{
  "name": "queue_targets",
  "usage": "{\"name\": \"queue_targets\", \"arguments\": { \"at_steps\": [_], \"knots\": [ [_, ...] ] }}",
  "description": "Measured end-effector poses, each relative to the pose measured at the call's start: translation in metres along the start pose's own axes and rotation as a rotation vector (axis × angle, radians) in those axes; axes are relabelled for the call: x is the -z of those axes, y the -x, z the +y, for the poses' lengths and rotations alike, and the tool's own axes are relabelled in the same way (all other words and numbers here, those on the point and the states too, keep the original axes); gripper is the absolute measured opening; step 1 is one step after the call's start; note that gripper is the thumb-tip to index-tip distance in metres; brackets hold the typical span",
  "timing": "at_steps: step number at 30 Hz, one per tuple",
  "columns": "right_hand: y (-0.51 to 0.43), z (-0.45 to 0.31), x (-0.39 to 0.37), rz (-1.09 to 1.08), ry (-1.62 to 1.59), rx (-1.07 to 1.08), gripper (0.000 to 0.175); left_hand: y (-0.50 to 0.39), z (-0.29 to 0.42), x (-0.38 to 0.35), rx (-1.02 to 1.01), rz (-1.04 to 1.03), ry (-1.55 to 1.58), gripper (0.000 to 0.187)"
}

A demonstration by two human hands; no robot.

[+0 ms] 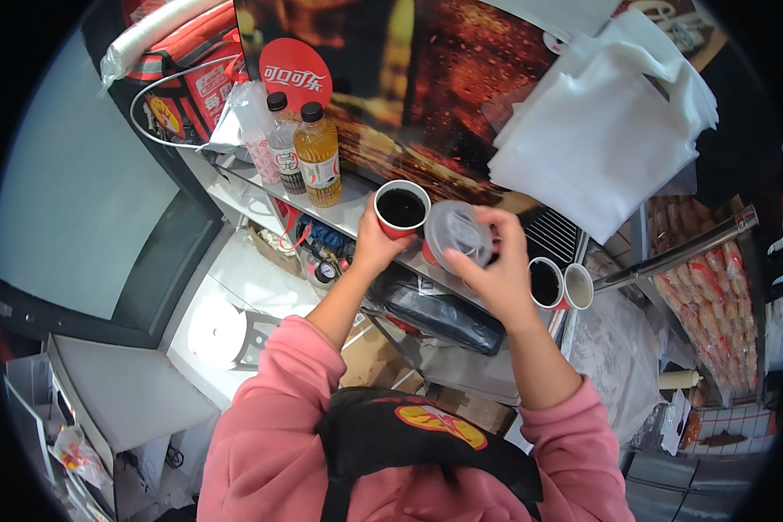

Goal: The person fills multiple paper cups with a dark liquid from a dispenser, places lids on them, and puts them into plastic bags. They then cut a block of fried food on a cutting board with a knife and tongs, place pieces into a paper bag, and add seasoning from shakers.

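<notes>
My left hand is wrapped around a red paper cup with a white rim, full of a dark drink. Just to its right, my right hand grips a translucent plastic lid by its edge, fingers above and thumb below. The lid is tilted and slightly blurred; whether it is one or a stack I cannot tell. Under it shows a bit of another red cup, its top hidden. Right of my right wrist stand an open cup with dark drink and a paler-looking cup, touching each other.
Two capped bottles, one clear and one amber, stand on the narrow counter to the left. White plastic bags hang at upper right. A slotted drip tray and a metal bar lie beyond the right cups.
</notes>
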State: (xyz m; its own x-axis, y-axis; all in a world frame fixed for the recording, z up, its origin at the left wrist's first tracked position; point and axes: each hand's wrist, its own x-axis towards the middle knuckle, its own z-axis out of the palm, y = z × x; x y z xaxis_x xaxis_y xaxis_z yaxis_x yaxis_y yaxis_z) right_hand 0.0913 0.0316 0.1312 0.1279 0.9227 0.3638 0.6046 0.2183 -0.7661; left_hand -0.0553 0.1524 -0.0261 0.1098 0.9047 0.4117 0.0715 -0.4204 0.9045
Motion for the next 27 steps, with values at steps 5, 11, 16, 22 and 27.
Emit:
{"name": "queue_targets", "arguments": {
  "at_steps": [5, 11, 16, 22, 27],
  "knots": [
    [-0.044, 0.010, -0.076, 0.007, 0.362, 0.114, 0.058, -0.005, -0.007, 0.008, -0.018, 0.038, 0.069, 0.077],
    [-0.070, 0.005, -0.135, -0.118, 0.653, 0.042, 0.069, -0.017, -0.020, 0.033, -0.050, -0.002, 0.097, 0.072],
    [-0.075, 0.004, -0.153, -0.256, 0.927, 0.024, 0.066, -0.020, -0.025, 0.040, -0.055, -0.029, 0.130, 0.060],
    [-0.072, 0.004, -0.163, -0.252, 0.992, 0.008, 0.066, -0.020, -0.022, 0.044, 0.086, -0.083, 0.370, 0.060],
    [-0.059, -0.022, -0.143, -0.094, 0.895, 0.113, 0.070, -0.032, -0.028, 0.043, 0.029, -0.156, 0.355, 0.071]
  ]
}}
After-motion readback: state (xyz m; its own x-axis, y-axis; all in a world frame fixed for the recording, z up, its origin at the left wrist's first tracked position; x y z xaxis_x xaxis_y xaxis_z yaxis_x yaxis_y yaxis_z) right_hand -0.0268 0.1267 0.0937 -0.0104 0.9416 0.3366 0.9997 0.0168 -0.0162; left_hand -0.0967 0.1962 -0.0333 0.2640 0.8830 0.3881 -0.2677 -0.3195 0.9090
